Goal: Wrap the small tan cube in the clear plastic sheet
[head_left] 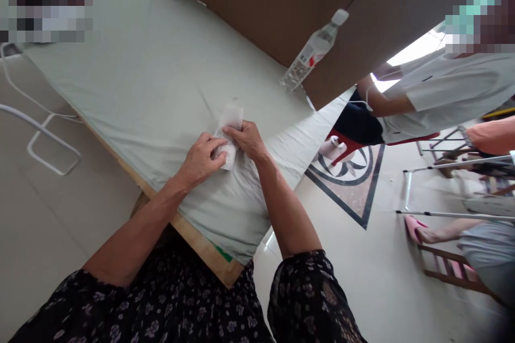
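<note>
A small folded white cloth or tissue (230, 120) lies on the pale grey-green tablecloth (153, 75). My left hand (201, 158) is closed over its lower part, fingers curled and pressing it down. My right hand (248, 139) pinches its near right edge between thumb and fingers. Both hands touch each other over the cloth. Part of the cloth is hidden under my fingers.
A clear plastic water bottle (314, 51) stands on the table by a large brown cardboard sheet (281, 5). The wooden table edge (201, 246) runs close to my body. A white cable (40, 128) lies on the floor at left. Other people sit at right near chairs (442, 268).
</note>
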